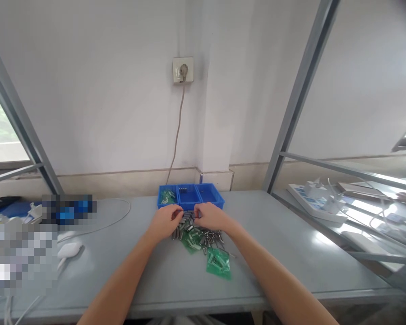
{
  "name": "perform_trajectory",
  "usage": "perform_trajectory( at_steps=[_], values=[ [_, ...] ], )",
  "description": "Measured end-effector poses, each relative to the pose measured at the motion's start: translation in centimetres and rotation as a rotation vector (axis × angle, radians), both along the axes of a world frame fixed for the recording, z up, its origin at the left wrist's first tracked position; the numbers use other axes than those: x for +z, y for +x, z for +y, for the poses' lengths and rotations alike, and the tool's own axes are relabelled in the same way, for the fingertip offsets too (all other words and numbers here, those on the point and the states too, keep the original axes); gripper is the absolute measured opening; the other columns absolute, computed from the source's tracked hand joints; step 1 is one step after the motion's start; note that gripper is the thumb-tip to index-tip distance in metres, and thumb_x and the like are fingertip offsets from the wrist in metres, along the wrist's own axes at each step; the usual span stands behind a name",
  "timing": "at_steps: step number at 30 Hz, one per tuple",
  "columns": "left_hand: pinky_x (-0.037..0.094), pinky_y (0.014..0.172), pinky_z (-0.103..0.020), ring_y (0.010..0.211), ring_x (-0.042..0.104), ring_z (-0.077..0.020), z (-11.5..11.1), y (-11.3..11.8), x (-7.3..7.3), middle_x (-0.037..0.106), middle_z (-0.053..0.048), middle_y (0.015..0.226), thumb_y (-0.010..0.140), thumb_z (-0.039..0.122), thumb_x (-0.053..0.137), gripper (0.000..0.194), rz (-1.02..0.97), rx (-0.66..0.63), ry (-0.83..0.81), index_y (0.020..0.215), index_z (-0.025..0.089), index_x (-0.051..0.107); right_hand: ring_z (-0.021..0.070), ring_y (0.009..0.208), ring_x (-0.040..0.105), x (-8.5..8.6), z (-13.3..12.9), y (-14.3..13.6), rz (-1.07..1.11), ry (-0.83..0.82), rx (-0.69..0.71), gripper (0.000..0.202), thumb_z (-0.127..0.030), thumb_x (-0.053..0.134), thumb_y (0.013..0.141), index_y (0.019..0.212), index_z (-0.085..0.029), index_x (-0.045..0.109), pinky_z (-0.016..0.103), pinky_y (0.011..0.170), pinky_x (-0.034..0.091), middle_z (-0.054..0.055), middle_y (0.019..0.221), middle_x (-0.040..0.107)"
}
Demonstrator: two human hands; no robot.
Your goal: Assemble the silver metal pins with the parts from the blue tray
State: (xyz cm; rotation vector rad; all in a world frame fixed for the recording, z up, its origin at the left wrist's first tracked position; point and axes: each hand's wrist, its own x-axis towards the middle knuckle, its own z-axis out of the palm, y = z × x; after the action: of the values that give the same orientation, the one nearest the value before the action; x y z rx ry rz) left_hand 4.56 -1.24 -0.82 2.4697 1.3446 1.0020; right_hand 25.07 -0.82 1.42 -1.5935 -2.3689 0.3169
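My left hand (pixel 165 222) reaches over the left side of a pile of small metal parts (pixel 189 217), fingers curled into a pinch. My right hand (pixel 210 216) is over the right side of the same pile, its fingers bent and closed. Whatever lies between the fingertips of either hand is too small to make out. Just behind them stands a blue three-section tray (pixel 191 208). Its left section holds green bags (pixel 168 197), and small metal pieces (pixel 182 189) line the back of the middle one. A green plastic bag (pixel 219 263) with metal parts inside lies in front.
Grey metal posts (pixel 292 104) rise at both sides of the grey table (pixel 176 284). A white adapter with a cable (pixel 69 250) lies at the left. On the wall, a socket (pixel 183 70) has a plug and hanging cord. Power strips (pixel 316 201) sit beyond the right post.
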Motion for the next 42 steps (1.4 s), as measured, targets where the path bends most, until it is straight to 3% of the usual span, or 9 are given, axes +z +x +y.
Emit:
perform_trajectory(
  at_steps=[6, 14, 19, 23, 29, 35, 42],
  values=[
    [0.045, 0.067, -0.027, 0.073, 0.06, -0.0166, 0.3, -0.4, -0.1, 0.069, -0.003, 0.084, 0.089, 0.03, 0.048, 0.021, -0.006, 0.041, 0.005, 0.094, 0.02, 0.067, 0.0138, 0.069, 0.052, -0.2, 0.2, -1.1, 0.265, 0.058, 0.022, 0.009, -0.023, 0.057, 0.073, 0.077, -0.018, 0.063, 0.024, 0.06, 0.032, 0.0, 0.073, 0.061],
    [0.042, 0.062, -0.026, 0.068, 0.057, -0.0155, 0.4, -0.4, 0.0, 0.067, -0.002, 0.082, 0.085, 0.023, 0.051, 0.019, 0.022, 0.033, -0.003, 0.097, 0.021, 0.066, 0.0115, 0.059, 0.049, -1.0, 0.6, -3.0, 0.732, 0.024, 0.067, 0.018, -0.035, 0.063, 0.074, 0.076, -0.017, 0.062, 0.025, 0.059, 0.038, 0.0, 0.076, 0.064],
    [0.042, 0.062, -0.025, 0.068, 0.057, -0.0147, 0.3, -0.3, -0.1, 0.067, -0.003, 0.082, 0.085, 0.022, 0.049, 0.02, 0.01, -0.014, -0.006, 0.094, 0.019, 0.067, 0.01, 0.056, 0.048, -1.5, 0.6, -3.5, 0.887, 0.001, 0.114, 0.028, -0.031, 0.065, 0.072, 0.096, -0.018, 0.058, 0.025, 0.057, 0.041, 0.0, 0.082, 0.067],
    [0.041, 0.061, -0.025, 0.065, 0.055, -0.014, 0.1, -0.4, 0.3, 0.066, -0.003, 0.08, 0.085, 0.025, 0.051, 0.02, -0.005, -0.011, -0.011, 0.095, 0.019, 0.067, 0.0112, 0.059, 0.052, -1.2, 0.1, -3.5, 0.914, -0.02, 0.115, 0.036, -0.029, 0.063, 0.072, 0.106, -0.018, 0.059, 0.027, 0.062, 0.045, 0.002, 0.082, 0.069],
    [0.036, 0.059, -0.025, 0.063, 0.053, -0.0141, 0.1, -0.6, 0.9, 0.063, -0.001, 0.068, 0.088, 0.026, 0.045, 0.026, 0.019, 0.01, 0.0, 0.073, 0.018, 0.065, 0.0098, 0.056, 0.05, -1.3, 0.1, -3.7, 0.88, 0.039, 0.108, 0.033, -0.029, 0.06, 0.076, 0.107, -0.02, 0.065, 0.025, 0.058, 0.044, 0.001, 0.085, 0.068],
    [0.04, 0.061, -0.025, 0.067, 0.056, -0.0143, 0.1, -0.4, 0.6, 0.068, -0.003, 0.078, 0.089, 0.029, 0.047, 0.024, -0.004, -0.044, -0.01, 0.087, 0.019, 0.069, 0.0112, 0.054, 0.056, -1.9, 0.6, -3.7, 0.943, -0.007, 0.078, 0.029, -0.035, 0.059, 0.079, 0.103, -0.02, 0.062, 0.027, 0.056, 0.048, 0.003, 0.086, 0.069],
    [0.041, 0.061, -0.025, 0.064, 0.056, -0.0143, 0.2, -0.6, 0.5, 0.068, -0.003, 0.075, 0.089, 0.032, 0.05, 0.023, -0.055, 0.018, 0.013, 0.089, 0.018, 0.068, 0.0132, 0.051, 0.058, -1.1, 0.1, -3.5, 1.02, -0.029, 0.069, 0.027, -0.044, 0.057, 0.082, 0.093, -0.021, 0.06, 0.029, 0.056, 0.049, 0.003, 0.084, 0.07]
  ],
)
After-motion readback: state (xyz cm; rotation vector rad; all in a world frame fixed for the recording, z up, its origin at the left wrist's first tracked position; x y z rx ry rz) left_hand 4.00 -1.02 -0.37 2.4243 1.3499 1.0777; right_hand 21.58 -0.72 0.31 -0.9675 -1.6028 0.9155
